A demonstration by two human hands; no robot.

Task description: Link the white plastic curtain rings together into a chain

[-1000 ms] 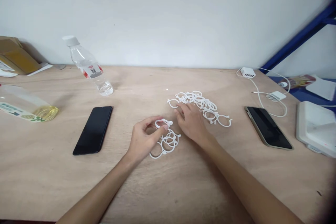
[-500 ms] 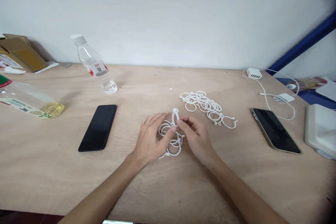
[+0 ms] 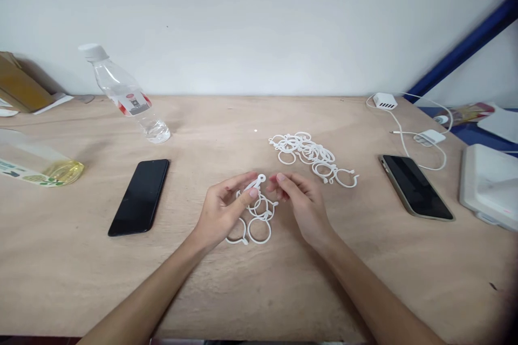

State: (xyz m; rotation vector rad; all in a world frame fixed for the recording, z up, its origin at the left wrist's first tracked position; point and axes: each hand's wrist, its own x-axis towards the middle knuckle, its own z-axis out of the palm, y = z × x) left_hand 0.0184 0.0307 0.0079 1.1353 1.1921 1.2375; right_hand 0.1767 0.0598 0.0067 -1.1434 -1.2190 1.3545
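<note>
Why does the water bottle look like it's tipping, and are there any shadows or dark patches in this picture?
Head view: the water bottle leans outward, probably from wide-angle distortion; head view: the right-hand corners fade to black; head view: a soft shadow lies on the wooden table beside the right forearm; head view: the piled white rings look reasonably sharp.

The right hand (image 3: 301,205) had left the left end of the far cluster of rings (image 3: 309,150), where its fingertips were a second earlier, and the ring at that tip was gone. Half a second earlier, the right fingers met a white ring (image 3: 261,178) standing upright by the left hand (image 3: 222,207); now they had parted from it, leaving a small gap. The ring had tipped left, its eyelet uppermost, between the left thumb and fingers.
</note>
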